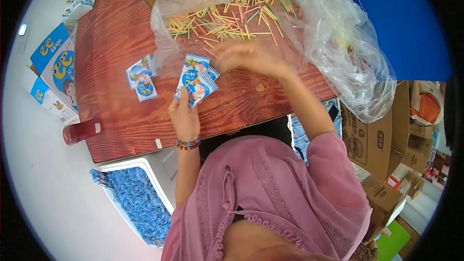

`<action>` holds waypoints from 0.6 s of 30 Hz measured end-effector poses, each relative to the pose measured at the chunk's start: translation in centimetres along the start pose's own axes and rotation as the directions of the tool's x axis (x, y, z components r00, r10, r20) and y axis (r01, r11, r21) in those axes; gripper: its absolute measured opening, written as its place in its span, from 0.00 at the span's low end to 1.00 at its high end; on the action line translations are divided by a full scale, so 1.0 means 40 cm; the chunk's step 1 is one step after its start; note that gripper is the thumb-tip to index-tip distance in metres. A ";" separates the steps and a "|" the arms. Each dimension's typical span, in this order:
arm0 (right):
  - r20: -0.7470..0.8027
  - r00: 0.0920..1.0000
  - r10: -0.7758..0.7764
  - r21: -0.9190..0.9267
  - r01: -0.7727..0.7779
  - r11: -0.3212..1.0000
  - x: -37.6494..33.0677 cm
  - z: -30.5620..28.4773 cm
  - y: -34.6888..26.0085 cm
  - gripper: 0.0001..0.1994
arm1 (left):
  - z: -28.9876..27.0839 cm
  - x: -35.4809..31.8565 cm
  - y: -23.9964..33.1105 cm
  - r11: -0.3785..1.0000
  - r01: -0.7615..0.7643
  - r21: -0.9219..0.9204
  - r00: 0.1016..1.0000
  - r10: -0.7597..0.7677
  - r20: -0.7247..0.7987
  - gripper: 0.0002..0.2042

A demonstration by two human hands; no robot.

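Observation:
Several small blue-and-white packets [196,78] are fanned out between the closed fingers of my left hand [184,117], just above the near half of the wooden table [130,133]. My right hand [251,58] is smeared by motion to the right of these packets, so its fingers cannot be made out. Beyond it, thin yellow, pink and green sticks [220,25] lie in a loose heap on clear plastic. A few more of the same packets [144,87] rest overlapping on the table to the left of my left hand.
Crumpled clear plastic [333,43] spreads over the right side and hangs past the edge. A red cylindrical container [82,132] is at the left edge. Below stands a white bin [151,169] full of blue packets. Cardboard boxes [374,137] stand at right, printed cartons [58,65] at left.

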State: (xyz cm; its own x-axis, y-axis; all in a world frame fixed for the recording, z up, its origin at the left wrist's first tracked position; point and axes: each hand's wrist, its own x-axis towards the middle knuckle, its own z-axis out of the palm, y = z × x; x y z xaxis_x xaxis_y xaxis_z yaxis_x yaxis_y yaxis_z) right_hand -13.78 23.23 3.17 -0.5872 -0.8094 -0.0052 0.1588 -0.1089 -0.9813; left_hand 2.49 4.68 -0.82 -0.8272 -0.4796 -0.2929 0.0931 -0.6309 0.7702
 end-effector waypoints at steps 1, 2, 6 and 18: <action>-0.165 0.985 -0.051 -0.239 0.011 0.971 0.025 -0.049 0.003 0.09 | -0.007 -0.004 0.008 1.000 0.003 0.021 1.000 -0.002 -0.009 0.10; -0.307 0.941 -0.140 -0.463 -0.019 0.886 0.048 -0.104 0.006 0.10 | -0.008 -0.012 0.015 0.999 0.004 0.042 1.000 -0.003 -0.017 0.10; -0.508 0.797 -0.326 -0.757 -0.233 0.610 0.092 -0.332 0.067 0.11 | -0.049 -0.015 0.007 0.996 -0.009 0.083 0.999 0.013 -0.047 0.09; -0.649 0.696 -0.307 -0.688 -0.709 -0.152 0.178 -0.477 0.002 0.11 | -0.096 -0.008 0.001 0.994 -0.066 0.091 0.994 0.073 -0.077 0.09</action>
State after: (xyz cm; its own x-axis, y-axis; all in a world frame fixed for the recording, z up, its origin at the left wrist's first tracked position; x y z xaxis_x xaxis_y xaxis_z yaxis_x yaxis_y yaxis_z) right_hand -33.07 28.48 -0.62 -0.9726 -0.1554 0.1727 -0.1541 0.9878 0.0207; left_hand 4.89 2.44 -2.88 -0.7729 -0.5700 -0.2788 0.0967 -0.5401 0.8360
